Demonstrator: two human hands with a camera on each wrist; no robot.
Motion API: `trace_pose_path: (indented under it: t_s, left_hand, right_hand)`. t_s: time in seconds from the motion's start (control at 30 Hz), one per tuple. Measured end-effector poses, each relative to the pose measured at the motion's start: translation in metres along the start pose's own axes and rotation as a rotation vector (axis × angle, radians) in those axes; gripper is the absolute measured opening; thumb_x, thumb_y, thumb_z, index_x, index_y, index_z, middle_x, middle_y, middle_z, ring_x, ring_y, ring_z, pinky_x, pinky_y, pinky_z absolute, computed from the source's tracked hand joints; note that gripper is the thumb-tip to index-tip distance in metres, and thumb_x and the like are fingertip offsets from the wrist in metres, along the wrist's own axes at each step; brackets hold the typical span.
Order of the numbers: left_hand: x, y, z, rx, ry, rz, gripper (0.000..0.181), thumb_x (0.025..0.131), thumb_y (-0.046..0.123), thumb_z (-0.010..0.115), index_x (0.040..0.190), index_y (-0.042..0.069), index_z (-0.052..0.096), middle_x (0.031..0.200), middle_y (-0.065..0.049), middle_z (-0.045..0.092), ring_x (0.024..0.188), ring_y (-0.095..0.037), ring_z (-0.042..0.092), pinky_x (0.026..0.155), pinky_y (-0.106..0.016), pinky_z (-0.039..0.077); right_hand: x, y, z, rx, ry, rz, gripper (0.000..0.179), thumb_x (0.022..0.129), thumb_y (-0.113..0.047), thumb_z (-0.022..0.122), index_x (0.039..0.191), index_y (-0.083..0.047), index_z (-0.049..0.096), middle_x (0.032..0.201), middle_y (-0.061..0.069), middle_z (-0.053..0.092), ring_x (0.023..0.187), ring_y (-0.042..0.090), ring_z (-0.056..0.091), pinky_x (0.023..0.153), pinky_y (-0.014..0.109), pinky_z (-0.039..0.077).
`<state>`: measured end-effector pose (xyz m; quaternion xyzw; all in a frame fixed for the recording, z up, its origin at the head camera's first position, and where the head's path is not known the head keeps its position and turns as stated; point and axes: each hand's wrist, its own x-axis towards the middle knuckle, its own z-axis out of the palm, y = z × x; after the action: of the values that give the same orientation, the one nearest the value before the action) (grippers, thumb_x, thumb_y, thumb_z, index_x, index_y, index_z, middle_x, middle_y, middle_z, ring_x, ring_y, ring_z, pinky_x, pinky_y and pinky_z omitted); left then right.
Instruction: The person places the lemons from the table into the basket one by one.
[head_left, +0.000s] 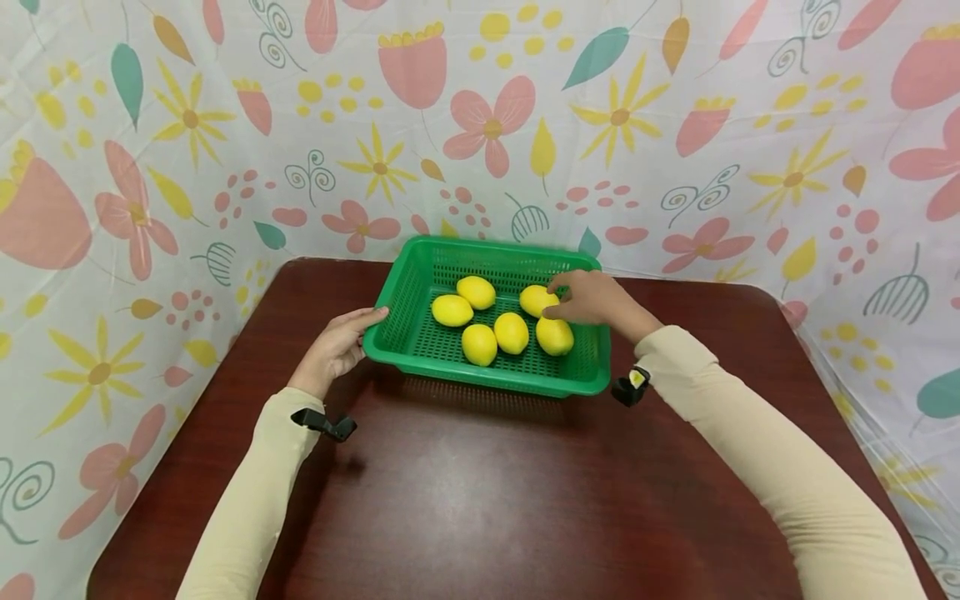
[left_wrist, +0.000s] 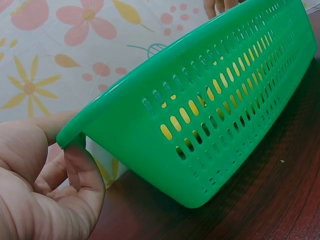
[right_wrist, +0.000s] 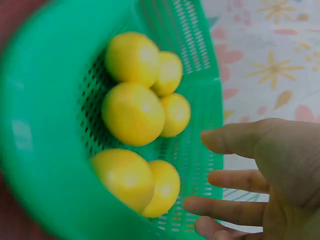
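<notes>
A green plastic basket (head_left: pixel 487 379) with slotted walls holds several yellow lemons (head_left: pixel 512 333). At its left end my left hand (head_left: pixel 339 343) grips the rim, thumb on top and fingers curled beneath; the left wrist view shows this hold on the basket (left_wrist: pixel 150 135) from outside. My right hand (head_left: pixel 592 298) is over the basket's right end, close to two lemons (head_left: pixel 555 335). In the right wrist view the right hand (right_wrist: pixel 265 175) has its fingers apart and nothing between them, beside the lemons (right_wrist: pixel 134 114).
The basket is at the far part of a dark red-brown table (head_left: pixel 465 500). Behind it hangs a white sheet (head_left: pixel 645 167) printed with flowers and leaves, which also runs along both sides. Each wrist carries a small black camera (head_left: pixel 324 423).
</notes>
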<state>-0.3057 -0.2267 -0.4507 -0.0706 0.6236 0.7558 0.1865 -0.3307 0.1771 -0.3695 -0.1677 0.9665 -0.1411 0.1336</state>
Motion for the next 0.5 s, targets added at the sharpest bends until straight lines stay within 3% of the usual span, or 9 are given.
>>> trace_pose_path:
  t_s: [0.23, 0.5]
  left_hand:
    - [0.001, 0.003, -0.003, -0.003, 0.006, 0.001, 0.049, 0.104, 0.029, 0.063, 0.142, 0.001, 0.049, 0.092, 0.001, 0.071, 0.077, -0.007, 0.07, 0.071, -0.023, 0.06]
    - [-0.002, 0.002, -0.002, 0.013, 0.03, -0.002, 0.055, 0.104, 0.029, 0.064, 0.146, -0.002, 0.048, 0.092, 0.001, 0.072, 0.077, -0.007, 0.07, 0.072, -0.022, 0.059]
  right_hand:
    - [-0.037, 0.003, 0.019, 0.181, 0.207, -0.05, 0.04, 0.098, -0.033, 0.071, 0.129, -0.007, 0.068, 0.11, 0.014, 0.075, 0.085, 0.027, 0.07, 0.07, 0.042, 0.057]
    - [-0.079, 0.013, 0.039, 0.248, 0.468, -0.048, 0.027, 0.099, -0.029, 0.071, 0.117, -0.009, 0.073, 0.103, 0.01, 0.074, 0.087, 0.024, 0.064, 0.069, 0.04, 0.052]
